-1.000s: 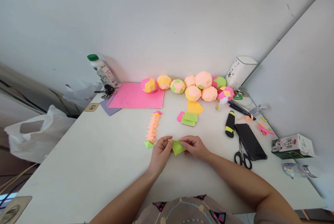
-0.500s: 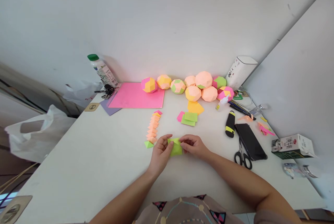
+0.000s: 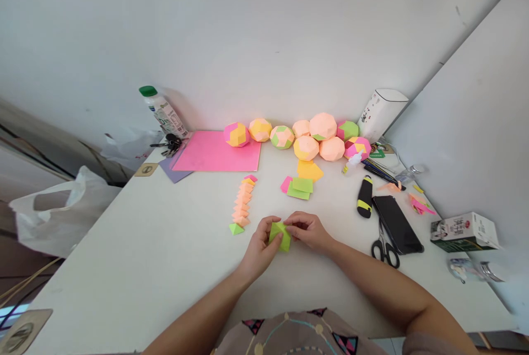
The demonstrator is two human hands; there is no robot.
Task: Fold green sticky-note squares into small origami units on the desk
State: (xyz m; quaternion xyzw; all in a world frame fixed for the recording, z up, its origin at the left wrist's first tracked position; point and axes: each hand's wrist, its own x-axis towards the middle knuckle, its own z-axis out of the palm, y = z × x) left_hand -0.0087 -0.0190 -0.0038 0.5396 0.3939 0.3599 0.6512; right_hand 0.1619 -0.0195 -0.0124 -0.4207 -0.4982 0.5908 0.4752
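A green sheet of paper (image 3: 284,240) with creases is held between both hands, over the front middle of the white table. My left hand (image 3: 261,246) pinches its left side, thumb on top. At its upper right edge my right hand (image 3: 311,232) has thumb and fingers closed on the paper. To the left lies a row of folded paper pieces (image 3: 242,204), mostly peach, with a folded green piece (image 3: 236,229) at the near end. Beyond my hands lie loose green sheets (image 3: 301,187) beside a pink piece (image 3: 285,184) and orange paper (image 3: 309,170).
Several faceted paper balls (image 3: 323,126) line the wall, one near a pink board (image 3: 215,154). On the right are a box cutter (image 3: 364,198), scissors (image 3: 385,250), a black phone (image 3: 397,224) and a milk carton (image 3: 463,232). A bottle (image 3: 164,112) stands back left.
The green paper has turned and shifted slightly right in my fingers. My left hand has moved a little to the right with it; my right hand stays nearly in place.
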